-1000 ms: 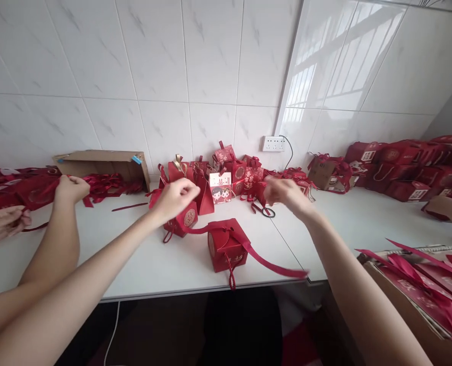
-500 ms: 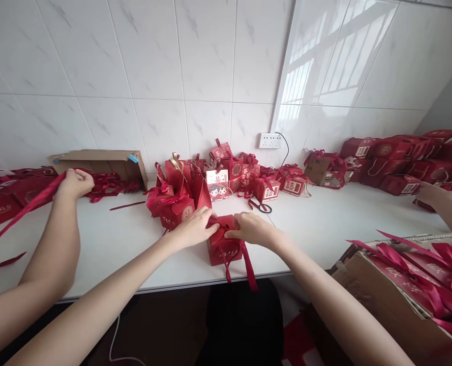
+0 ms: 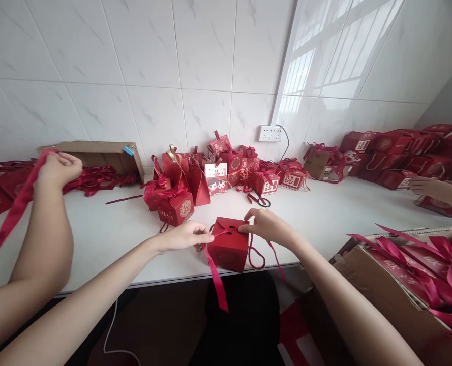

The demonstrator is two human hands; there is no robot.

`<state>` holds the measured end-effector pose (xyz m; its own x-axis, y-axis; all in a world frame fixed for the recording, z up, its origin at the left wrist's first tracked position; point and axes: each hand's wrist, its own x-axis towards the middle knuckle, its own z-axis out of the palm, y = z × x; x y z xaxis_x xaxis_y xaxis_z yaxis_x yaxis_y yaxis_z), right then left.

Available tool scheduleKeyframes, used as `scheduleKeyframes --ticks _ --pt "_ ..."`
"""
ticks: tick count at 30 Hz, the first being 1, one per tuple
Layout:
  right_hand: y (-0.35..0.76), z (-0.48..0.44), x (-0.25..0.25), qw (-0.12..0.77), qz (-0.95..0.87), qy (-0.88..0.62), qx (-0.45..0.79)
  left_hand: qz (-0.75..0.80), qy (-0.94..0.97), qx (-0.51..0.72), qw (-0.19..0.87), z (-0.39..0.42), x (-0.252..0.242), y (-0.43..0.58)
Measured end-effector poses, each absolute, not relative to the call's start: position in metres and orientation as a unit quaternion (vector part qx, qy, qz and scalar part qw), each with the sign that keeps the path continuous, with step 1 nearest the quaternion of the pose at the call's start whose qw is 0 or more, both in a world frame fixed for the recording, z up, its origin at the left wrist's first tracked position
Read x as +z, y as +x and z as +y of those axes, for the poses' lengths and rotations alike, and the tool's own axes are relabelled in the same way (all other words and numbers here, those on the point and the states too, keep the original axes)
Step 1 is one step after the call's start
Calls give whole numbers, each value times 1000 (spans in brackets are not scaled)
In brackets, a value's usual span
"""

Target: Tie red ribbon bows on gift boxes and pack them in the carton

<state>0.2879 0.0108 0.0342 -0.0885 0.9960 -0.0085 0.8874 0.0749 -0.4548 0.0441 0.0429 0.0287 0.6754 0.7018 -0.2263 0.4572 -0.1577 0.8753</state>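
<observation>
A red gift box (image 3: pixel 228 256) stands at the table's front edge between my hands, with a twisted cord handle (image 3: pixel 263 263) looping out on its right. Across its top runs a red ribbon (image 3: pixel 217 282), whose wide tail hangs below the table edge on the left. At the box's upper left corner, my left hand (image 3: pixel 191 235) pinches this ribbon. My right hand (image 3: pixel 263 223) is closed at the top right edge, thumb by the dark round hole; another ribbon tail hangs beneath it. Its exact hold on the ribbon is partly hidden.
Decorated red boxes (image 3: pixel 176 208) and scissors (image 3: pixel 264 202) lie behind. At left, another person's hand (image 3: pixel 60 168) holds a ribbon near an open carton (image 3: pixel 134 162). Another hand (image 3: pixel 426 187) shows at right, behind a carton of ribboned boxes (image 3: pixel 363 274).
The box has turned so that a broader side faces me. My left hand has drawn a little left with the ribbon. The other person's hand at left has shifted left.
</observation>
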Motion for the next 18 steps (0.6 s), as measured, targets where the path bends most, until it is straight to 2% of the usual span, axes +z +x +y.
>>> scheduleKeyframes --ticks 3,8,11,15,18 --pt "288 4 38 167 -697 -670 193 365 732 162 553 41 32 46" --pt "285 -2 39 147 -691 -677 207 328 695 102 632 42 32 47" --pt "286 1 34 151 -683 -638 322 353 685 73 633 45 31 44" --pt "293 7 24 207 -649 -552 481 406 703 30 583 49 32 37" --pt "296 6 16 213 -617 -498 571 410 718 -6 561 48 31 36"
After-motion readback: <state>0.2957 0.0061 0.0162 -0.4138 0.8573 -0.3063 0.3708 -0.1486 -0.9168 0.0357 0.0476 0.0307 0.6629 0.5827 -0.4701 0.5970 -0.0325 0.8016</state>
